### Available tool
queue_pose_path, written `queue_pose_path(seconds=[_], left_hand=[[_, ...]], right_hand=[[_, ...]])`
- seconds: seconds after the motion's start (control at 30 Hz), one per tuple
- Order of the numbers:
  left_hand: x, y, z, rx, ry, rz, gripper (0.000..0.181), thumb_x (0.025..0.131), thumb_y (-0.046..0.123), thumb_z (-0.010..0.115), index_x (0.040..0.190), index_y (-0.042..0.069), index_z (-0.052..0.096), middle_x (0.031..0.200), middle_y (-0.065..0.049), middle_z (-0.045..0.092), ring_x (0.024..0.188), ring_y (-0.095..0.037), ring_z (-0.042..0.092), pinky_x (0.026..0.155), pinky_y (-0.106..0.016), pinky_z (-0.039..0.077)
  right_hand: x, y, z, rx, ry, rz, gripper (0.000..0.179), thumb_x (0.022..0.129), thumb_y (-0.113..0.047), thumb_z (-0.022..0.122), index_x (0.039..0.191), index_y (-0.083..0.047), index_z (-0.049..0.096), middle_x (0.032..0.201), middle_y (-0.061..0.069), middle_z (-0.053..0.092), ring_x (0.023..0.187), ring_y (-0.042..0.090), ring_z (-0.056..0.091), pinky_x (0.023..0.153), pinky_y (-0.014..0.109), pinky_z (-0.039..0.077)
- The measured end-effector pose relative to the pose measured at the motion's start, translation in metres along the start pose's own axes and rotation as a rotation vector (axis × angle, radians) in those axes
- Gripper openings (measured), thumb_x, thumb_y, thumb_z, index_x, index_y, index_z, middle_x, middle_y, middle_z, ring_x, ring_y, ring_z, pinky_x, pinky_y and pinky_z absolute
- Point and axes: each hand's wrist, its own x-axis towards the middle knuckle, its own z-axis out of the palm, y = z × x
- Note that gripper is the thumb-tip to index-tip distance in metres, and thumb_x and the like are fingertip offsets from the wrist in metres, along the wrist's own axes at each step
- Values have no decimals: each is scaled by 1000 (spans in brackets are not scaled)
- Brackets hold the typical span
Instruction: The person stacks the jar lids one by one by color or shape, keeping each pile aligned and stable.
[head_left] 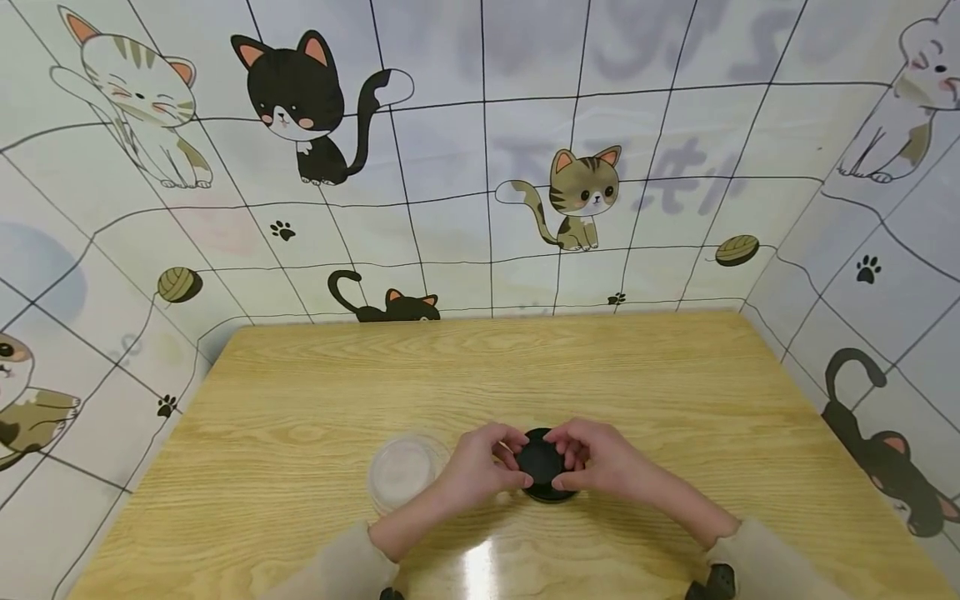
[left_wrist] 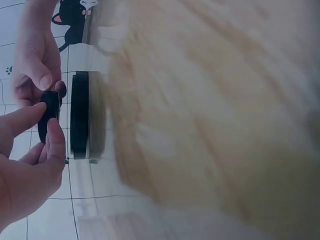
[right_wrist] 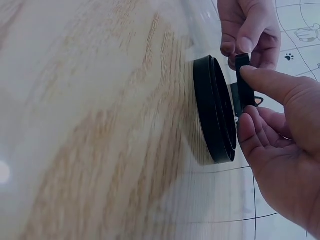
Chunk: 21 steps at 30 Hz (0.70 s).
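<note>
A small black disc (head_left: 542,462) is pinched between my two hands, close over a wider black round dish (head_left: 551,497). My left hand (head_left: 486,467) grips its left edge with thumb and fingers, and my right hand (head_left: 600,457) grips the right edge. In the left wrist view the disc (left_wrist: 48,120) appears edge-on, with a gap between it and the dish (left_wrist: 80,115). The right wrist view shows the dish (right_wrist: 212,110) with a raised rim, resting on the table, and the disc (right_wrist: 244,85) apart from it. Its underside is hidden.
A translucent round container (head_left: 401,471) stands on the wooden table (head_left: 360,375) just left of my left hand, partly covered by the forearm. Cat-printed sheeting (head_left: 450,167) rises behind the table and along both sides.
</note>
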Motion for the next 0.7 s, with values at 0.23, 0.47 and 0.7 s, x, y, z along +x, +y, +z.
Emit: queue_pose_path(seconds=[0.23,0.47,0.7], left_hand=[[1,-2,1,39,1,-11,41,77,0,88,114,1,69,99,-2,64,79,-10,64,66,-23,53],[2,-5,2,52,-3,-7,41,76,-3,88,112,0,69,97,-2,63,77,-8,62,66,-23,53],[6,-7,4,83,-7,-18,40,74,-3,89,110,1,70,93,0,62,73,-7,60,69,-23,52]], right_hand=[[2,0,1,-38,-29,14,47,85,-12,85,125,4,65,92,-1,62,79,9,60,69,27,55],[5,1,3,-77,-50,4,45,86,-9,84,124,5,65,89,-2,62,77,6,60,68,26,55],[4,3,4,-122,-36,-37,43,84,-5,85,121,4,66,89,-4,62,76,4,59,67,26,54]])
